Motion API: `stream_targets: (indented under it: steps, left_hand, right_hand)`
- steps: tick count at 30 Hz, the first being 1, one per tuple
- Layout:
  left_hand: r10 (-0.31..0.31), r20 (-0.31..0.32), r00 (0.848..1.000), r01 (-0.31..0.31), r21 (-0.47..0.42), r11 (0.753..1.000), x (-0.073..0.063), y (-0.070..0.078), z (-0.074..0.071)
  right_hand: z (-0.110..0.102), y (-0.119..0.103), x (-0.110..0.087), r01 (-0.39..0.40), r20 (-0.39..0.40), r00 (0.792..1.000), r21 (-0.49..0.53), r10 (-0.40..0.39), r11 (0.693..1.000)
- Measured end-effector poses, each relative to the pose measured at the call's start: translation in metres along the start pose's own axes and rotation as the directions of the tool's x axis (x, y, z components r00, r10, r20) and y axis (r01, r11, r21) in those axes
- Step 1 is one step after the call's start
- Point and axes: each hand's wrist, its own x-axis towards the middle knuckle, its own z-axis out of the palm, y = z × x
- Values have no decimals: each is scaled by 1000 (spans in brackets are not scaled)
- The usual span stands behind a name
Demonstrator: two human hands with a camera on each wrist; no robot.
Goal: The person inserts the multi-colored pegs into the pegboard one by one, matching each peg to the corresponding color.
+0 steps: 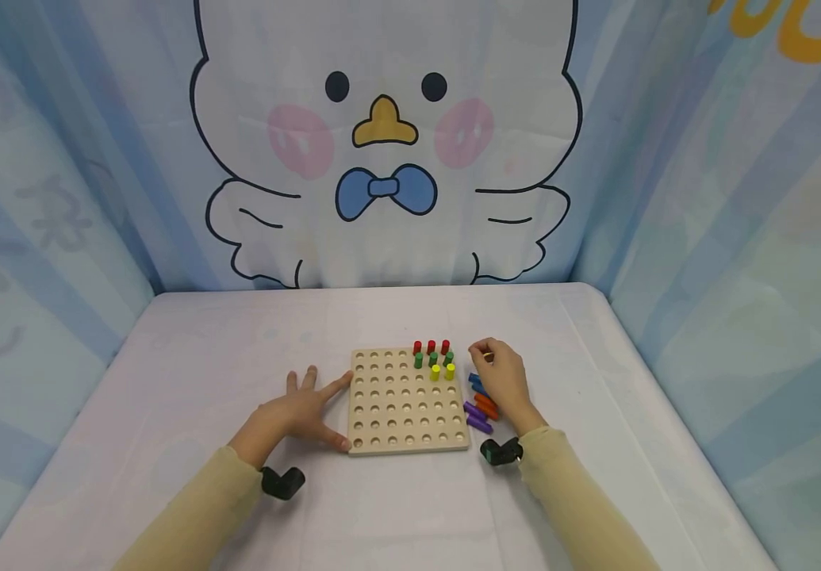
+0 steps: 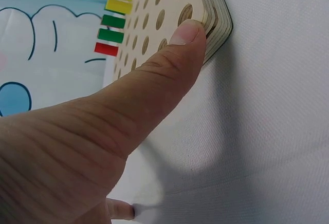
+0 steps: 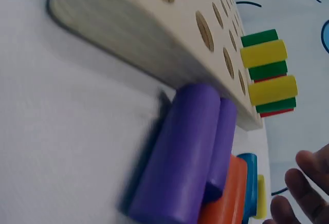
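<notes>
My left hand [image 1: 299,412], fingers spread, touches the board [image 1: 397,400]. I seem to fetch a yellow peg [image 3: 261,197], grip of right hand [image 1: 503,377] unclear; next needs firm pinch.

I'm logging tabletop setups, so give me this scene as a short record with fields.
Board: pale, holed, flat on the table
Pegs in board: three red pegs, three green pegs, two yellow pegs; all upright toward its far right corner
Loose pegs, right of board: purple pegs, orange pegs, blue pegs, one yellow peg
Left hand: fingers spread, thumb at the board's near left corner
Right hand: by the loose yellow peg; grip unclear
</notes>
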Motion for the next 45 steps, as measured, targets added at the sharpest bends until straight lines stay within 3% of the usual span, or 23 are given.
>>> stream_targets:
  steps: [8,16,23,31,45]
  left_hand:
    - [-15,8,1000,15,13,1000,-1,2,-2]
    - [-1,13,1000,1,4,1000,-1,1,-3]
    - [6,6,1000,-6,-2,1000,-3,2,-5]
    - [3,7,1000,-3,-4,1000,-3,1,-4]
    - [3,5,1000,-3,0,1000,-2,2,-3]
  right_hand:
    - [-15,15,5,1,44,999,-116,4,993]
    - [-13,19,6,-11,94,995,-192,30,981]
    - [-15,21,5,-55,90,994,-150,69,987]
    - [-18,22,6,-32,140,988,-180,58,983]
    - [-18,24,0,-69,83,993,-119,79,991]
